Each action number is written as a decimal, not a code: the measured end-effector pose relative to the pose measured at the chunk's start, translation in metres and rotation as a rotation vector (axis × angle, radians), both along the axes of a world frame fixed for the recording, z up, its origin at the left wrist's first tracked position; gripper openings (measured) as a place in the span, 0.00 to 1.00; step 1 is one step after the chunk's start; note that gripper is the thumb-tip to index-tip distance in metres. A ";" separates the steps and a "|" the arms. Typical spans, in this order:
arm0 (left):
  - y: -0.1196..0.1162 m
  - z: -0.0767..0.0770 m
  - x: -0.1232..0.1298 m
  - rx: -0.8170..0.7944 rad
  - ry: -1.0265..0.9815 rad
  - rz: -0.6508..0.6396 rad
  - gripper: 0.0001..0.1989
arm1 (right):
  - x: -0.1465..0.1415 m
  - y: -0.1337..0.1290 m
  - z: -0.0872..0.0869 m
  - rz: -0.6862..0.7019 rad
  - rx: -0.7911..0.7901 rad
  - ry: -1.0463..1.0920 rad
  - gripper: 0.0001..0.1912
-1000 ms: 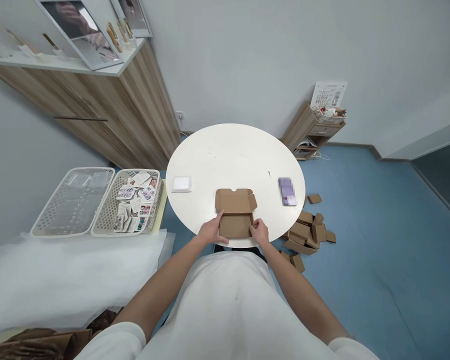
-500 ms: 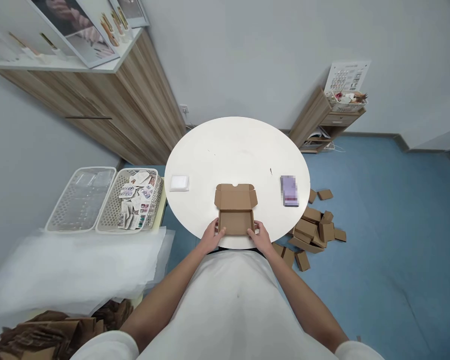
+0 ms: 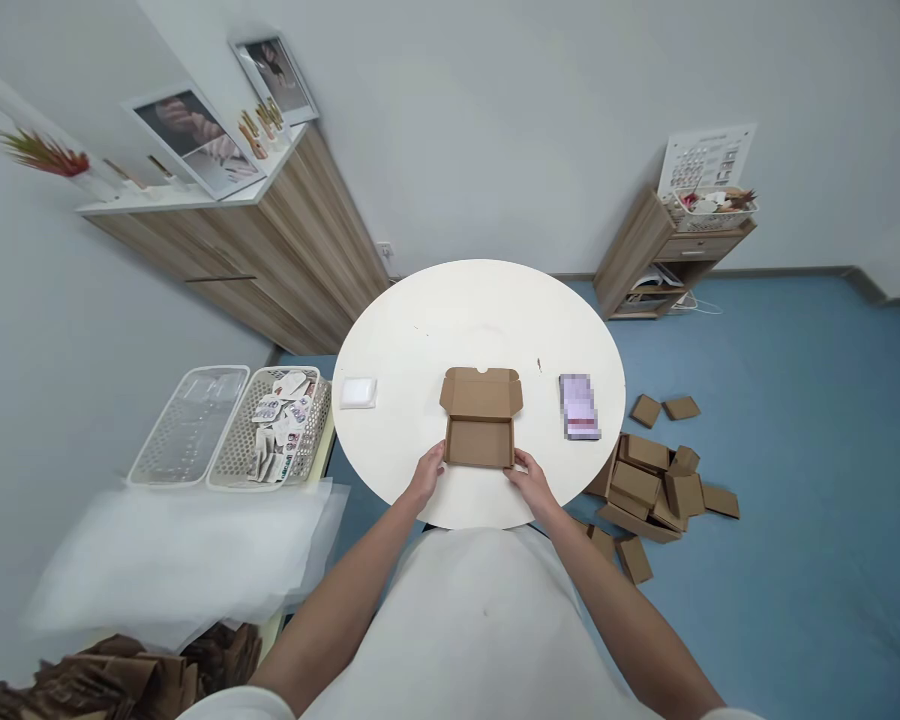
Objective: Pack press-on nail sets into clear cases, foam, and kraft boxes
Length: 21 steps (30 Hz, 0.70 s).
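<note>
An open brown cardboard box (image 3: 480, 442) lies on the round white table (image 3: 487, 300), its lid raised on the far side and nothing visible inside. My left hand (image 3: 427, 474) is at the box's near left corner, fingers along its side. At the near right corner, my right hand (image 3: 531, 482) touches the box with its fingertips. To the left lies a small stack of white packets (image 3: 358, 392). A purple item with a pixelated surface (image 3: 580, 407) lies toward the table's right edge.
Two white baskets stand at the left, one holding printed cards (image 3: 281, 425); white sheets (image 3: 187, 560) and flattened cardboard (image 3: 112, 680) are nearer me. Brown boxes (image 3: 645, 485) are piled on the floor at right. Wooden cabinets (image 3: 270, 260) stand along the wall.
The view has shifted. The box sits slightly farther from the table's near edge. My thumbs have come off the box's near rim, and both hands hold it more loosely at the sides.
</note>
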<state>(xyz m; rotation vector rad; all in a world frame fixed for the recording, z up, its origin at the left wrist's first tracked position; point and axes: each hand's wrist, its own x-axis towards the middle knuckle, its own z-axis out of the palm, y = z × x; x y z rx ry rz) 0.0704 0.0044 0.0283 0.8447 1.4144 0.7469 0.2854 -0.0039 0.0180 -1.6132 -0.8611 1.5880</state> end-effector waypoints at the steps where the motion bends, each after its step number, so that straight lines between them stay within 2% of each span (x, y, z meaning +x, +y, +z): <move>1: -0.001 0.000 0.000 0.000 0.008 -0.008 0.28 | 0.001 0.000 -0.001 0.002 0.001 0.009 0.28; 7: -0.007 -0.001 0.002 0.004 0.091 -0.020 0.28 | 0.002 -0.004 -0.003 0.011 0.024 0.052 0.26; 12: -0.010 -0.002 0.003 0.003 0.130 -0.009 0.27 | 0.003 -0.006 -0.011 0.049 0.036 0.047 0.27; 17: -0.012 -0.004 0.001 -0.029 0.161 0.004 0.27 | 0.004 -0.010 -0.019 0.066 0.046 -0.055 0.29; 21: -0.014 -0.006 -0.004 -0.064 0.110 0.042 0.28 | 0.006 -0.014 -0.015 0.059 0.077 -0.189 0.29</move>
